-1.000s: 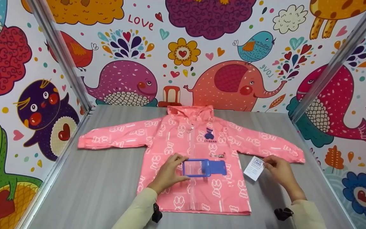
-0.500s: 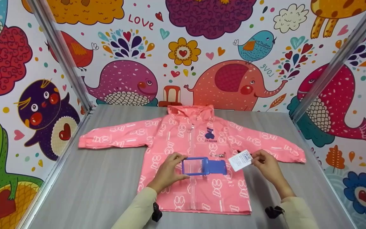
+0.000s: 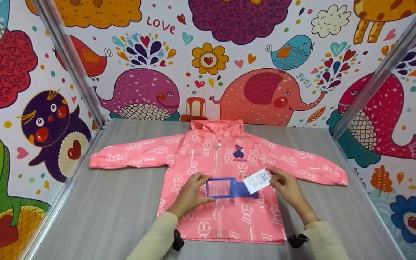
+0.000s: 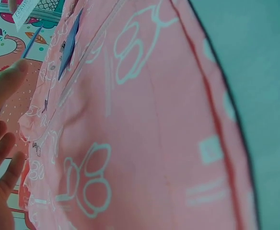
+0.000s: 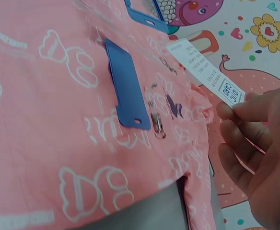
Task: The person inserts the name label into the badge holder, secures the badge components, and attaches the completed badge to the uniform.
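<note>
My left hand (image 3: 190,195) holds a blue card holder frame (image 3: 220,197) by its left end, between thumb and fingers. The frame is raised above a pink jacket (image 3: 200,224) with white bear outlines. Between the thumb and fingertips of my right hand (image 3: 287,186) is a white ID card (image 3: 256,181), pinched at its printed upper right end. In the head view the card overlaps a flat blue panel (image 5: 128,86). That panel lies on the jacket front, apart from the frame, as the right wrist view shows. Beside the panel sits a metal clip (image 5: 158,124), mostly hidden from the head camera.
The jacket lies front up with both sleeves spread across a grey wood-grain table (image 3: 96,213). Printed cartoon panels (image 3: 208,79) enclose the back and sides, joined by metal posts (image 3: 72,65). A dark navy bear logo (image 3: 238,152) marks the jacket's chest.
My right hand has brought the card leftward from beside the jacket to over the blue panel, turning it on the way. My left hand and the frame have stayed almost still.
</note>
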A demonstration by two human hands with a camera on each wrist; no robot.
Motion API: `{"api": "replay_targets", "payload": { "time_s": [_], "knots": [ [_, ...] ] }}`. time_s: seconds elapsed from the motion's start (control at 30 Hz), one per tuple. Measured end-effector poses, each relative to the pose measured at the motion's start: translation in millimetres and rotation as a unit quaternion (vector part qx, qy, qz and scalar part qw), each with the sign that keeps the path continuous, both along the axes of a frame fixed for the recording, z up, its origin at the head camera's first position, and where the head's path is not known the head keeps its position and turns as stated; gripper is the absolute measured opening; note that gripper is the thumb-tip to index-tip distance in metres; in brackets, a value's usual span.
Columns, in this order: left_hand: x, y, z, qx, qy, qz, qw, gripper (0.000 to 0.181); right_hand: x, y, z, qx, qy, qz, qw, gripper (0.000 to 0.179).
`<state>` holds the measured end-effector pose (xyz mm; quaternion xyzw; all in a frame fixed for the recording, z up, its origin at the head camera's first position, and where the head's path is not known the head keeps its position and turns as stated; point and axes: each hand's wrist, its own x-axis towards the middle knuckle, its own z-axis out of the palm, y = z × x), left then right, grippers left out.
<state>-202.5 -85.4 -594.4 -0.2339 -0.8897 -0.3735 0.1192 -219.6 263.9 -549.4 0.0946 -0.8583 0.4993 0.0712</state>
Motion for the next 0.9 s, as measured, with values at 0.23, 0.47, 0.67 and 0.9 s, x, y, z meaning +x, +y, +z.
{"api": "replay_targets", "payload": {
  "time_s": [0.23, 0.47, 0.67, 0.9],
  "knots": [
    [-1.0, -1.6, -0.9, 0.0, 0.011, 0.0, 0.9999, 0.074, -2.0, -18, -6.0, -0.031, -0.022, 0.021, 0.9991, 0.045],
    [0.3, -2.1, 1.1, 0.001, 0.01, 0.002, 0.9999, 0.074, 4.0, -41, -2.0, -0.059, -0.016, 0.01, 0.9981, 0.047],
    [1.4, -1.9, 2.5, 0.001, 0.015, 0.003, 0.9999, 0.072, 14.9, -54, 15.9, -0.071, -0.038, 0.006, 0.9968, 0.046],
    [1.4, -2.6, 1.7, -0.001, 0.006, 0.005, 1.0, 0.072, 17.6, -62, 15.9, -0.088, -0.062, -0.014, 0.9941, 0.046]
  ]
}}
